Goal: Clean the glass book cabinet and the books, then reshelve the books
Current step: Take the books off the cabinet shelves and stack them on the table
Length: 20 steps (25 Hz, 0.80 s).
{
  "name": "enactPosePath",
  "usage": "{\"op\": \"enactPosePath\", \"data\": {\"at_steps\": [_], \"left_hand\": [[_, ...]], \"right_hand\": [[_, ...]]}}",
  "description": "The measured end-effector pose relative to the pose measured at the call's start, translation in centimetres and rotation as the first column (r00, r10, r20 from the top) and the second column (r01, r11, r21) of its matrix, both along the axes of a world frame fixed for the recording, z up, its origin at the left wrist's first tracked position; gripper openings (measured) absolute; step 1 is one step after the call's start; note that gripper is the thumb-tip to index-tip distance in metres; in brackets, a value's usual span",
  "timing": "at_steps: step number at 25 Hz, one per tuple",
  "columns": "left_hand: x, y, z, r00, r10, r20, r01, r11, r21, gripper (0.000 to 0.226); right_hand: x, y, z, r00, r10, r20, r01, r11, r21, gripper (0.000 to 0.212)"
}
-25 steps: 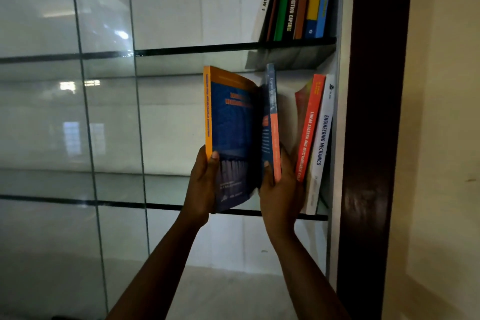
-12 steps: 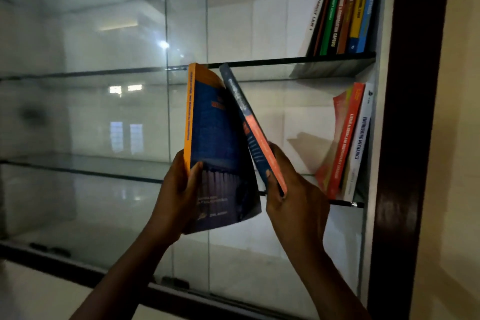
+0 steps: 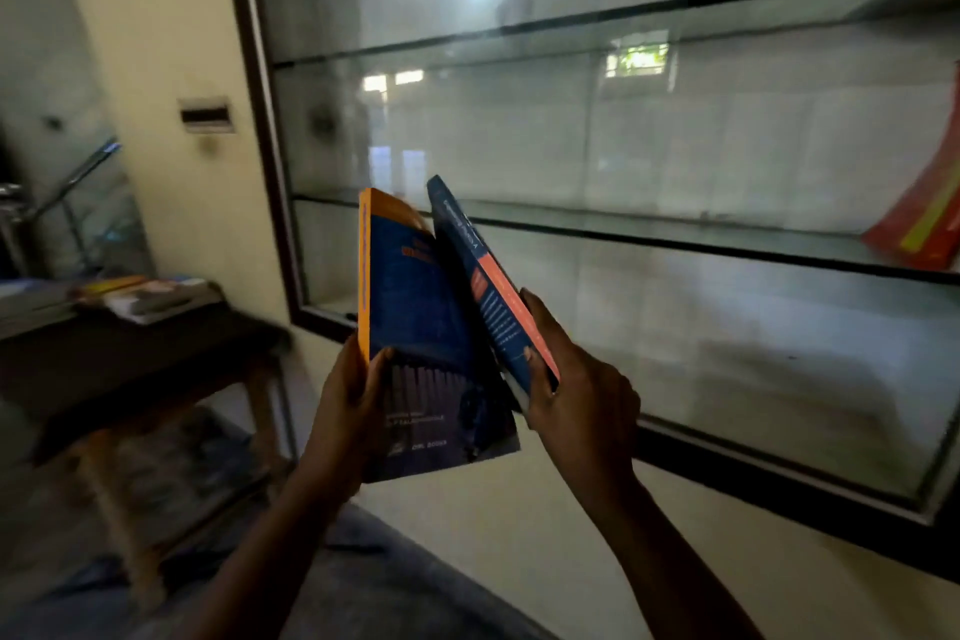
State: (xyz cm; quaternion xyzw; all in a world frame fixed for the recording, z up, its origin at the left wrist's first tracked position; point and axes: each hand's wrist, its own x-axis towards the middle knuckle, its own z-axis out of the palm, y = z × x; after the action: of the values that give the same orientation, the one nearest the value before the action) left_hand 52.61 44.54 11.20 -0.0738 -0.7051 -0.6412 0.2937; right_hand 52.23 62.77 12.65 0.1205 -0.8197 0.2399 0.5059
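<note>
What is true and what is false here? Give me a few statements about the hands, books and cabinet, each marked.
1. The left hand holds the orange-spined book, the right hand the slim blue book. True.
2. A red book leans on the glass shelf at far right. True.
3. Both held books stand on that shelf. False: they are held up in front of the cabinet.
4. The dark side table holds nothing. False: a pile of books lies on that table.
</note>
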Motion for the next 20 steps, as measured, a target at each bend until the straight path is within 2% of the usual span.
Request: {"op": "enactPosePath", "data": {"at_steps": [5, 8, 11, 12, 14, 16, 18, 20], "left_hand": [[4.6, -11.8, -5.6, 0.949, 0.292, 0.117, -0.294, 0.956, -0.001, 0.013], [7.3, -19.4, -8.7, 0.859, 0.473, 0.195, -0.482, 0.876, -0.001, 0.010], [9.3, -27.2, -11.2, 0.729, 0.640, 0.243, -0.651, 0.758, -0.043, 0.003], [9.8, -29.4, -11.6, 0.690, 0.679, 0.250, -0.689, 0.722, -0.060, 0.003], [10.4, -34.0, -12.1, 0.627, 0.726, 0.283, -0.744, 0.666, -0.057, 0.006], [10.6, -38.7, -12.4, 0.571, 0.755, 0.323, -0.794, 0.607, -0.014, 0.006], [10.5, -43.1, -12.6, 0.493, 0.804, 0.331, -0.853, 0.522, 0.002, 0.009], [10.2, -47.0, -12.9, 0.453, 0.826, 0.335, -0.881, 0.473, 0.027, 0.010]], "right_hand": [[-0.5, -11.8, -4.2, 0.957, 0.191, 0.216, -0.206, 0.978, 0.047, 0.065], [-1.2, -20.1, -6.5, 0.910, 0.301, 0.284, -0.349, 0.927, 0.136, 0.065], [-2.8, -28.8, -8.5, 0.808, 0.447, 0.385, -0.515, 0.852, 0.092, 0.059], [-3.4, -31.6, -8.9, 0.775, 0.474, 0.418, -0.558, 0.824, 0.101, 0.056], [-5.1, -37.0, -9.9, 0.752, 0.541, 0.377, -0.621, 0.773, 0.129, 0.049], [-7.4, -43.4, -10.8, 0.686, 0.591, 0.425, -0.680, 0.728, 0.085, 0.039], [-9.7, -50.1, -11.7, 0.610, 0.656, 0.444, -0.758, 0.647, 0.086, 0.042], [-11.2, -55.9, -12.1, 0.563, 0.696, 0.446, -0.805, 0.585, 0.104, 0.042]]}}
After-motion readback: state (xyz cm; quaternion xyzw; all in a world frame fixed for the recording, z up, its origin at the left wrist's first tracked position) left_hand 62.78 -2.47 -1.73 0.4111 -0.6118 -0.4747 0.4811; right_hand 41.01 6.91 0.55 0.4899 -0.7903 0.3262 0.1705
